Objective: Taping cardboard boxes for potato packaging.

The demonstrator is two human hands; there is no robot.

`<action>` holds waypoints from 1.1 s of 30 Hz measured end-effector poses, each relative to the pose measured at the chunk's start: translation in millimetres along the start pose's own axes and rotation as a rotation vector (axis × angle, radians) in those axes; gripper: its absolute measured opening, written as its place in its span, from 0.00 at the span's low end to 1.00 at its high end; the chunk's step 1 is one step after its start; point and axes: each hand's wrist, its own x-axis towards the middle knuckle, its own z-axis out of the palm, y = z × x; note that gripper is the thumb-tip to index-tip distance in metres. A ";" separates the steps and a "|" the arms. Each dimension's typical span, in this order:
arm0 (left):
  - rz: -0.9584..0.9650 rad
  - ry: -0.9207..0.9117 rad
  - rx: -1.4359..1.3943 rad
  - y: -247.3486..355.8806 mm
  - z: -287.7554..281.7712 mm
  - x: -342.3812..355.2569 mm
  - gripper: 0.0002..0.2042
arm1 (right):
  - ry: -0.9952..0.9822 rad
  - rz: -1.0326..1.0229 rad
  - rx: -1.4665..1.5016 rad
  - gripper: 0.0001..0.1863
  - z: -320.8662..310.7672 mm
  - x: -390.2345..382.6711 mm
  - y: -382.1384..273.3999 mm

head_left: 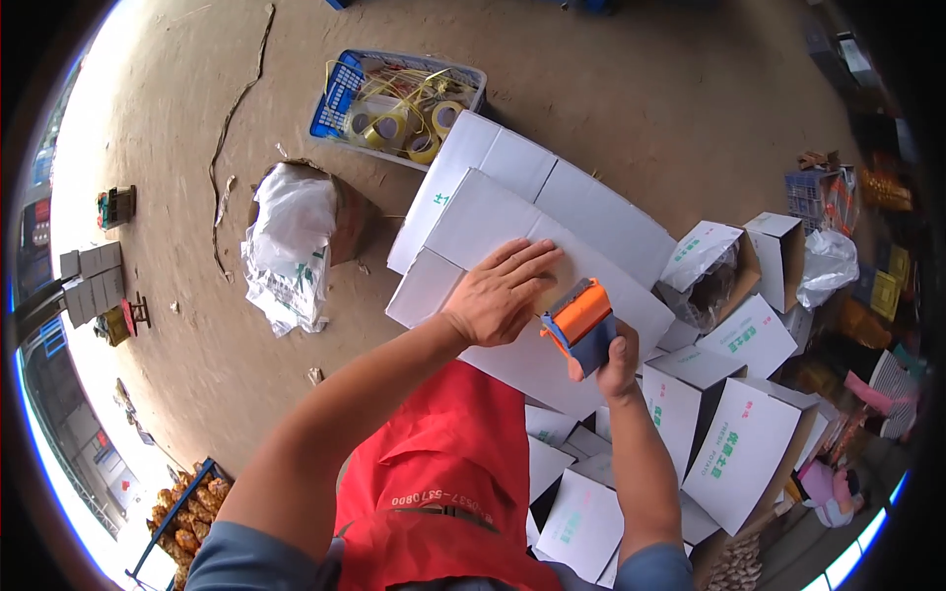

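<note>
A flattened white cardboard box (493,225) lies in front of me, with another flat white box (581,197) beneath or behind it. My left hand (505,292) rests on the nearer box, its fingers stretched out flat over the middle of the cardboard. Just to the right, my right hand (619,362) grips an orange and blue tape dispenser (583,325) tilted over the same box. The dispenser's front end is close to my left fingertips. Whether tape runs between them and the cardboard is hard to make out.
A blue crate (340,94) with tape rolls and yellow straps stands beyond the boxes. To the left sits an open carton (353,222) stuffed with white plastic bags (291,241). Several assembled white boxes (744,448) crowd the right side. A red apron (439,443) covers my front.
</note>
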 end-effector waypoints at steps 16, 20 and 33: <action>-0.376 -0.131 -0.648 30.7 -47.1 -47.8 0.27 | -0.113 -0.247 -0.531 0.40 -11.6 1.4 31.8; -0.385 -0.184 -0.703 35.5 -32.4 -49.5 0.37 | -0.117 -0.308 -0.560 0.41 -10.4 2.7 31.9; -0.498 0.334 -0.779 60.0 37.6 -47.3 0.15 | -0.207 -0.465 -0.522 0.37 -14.3 10.7 36.0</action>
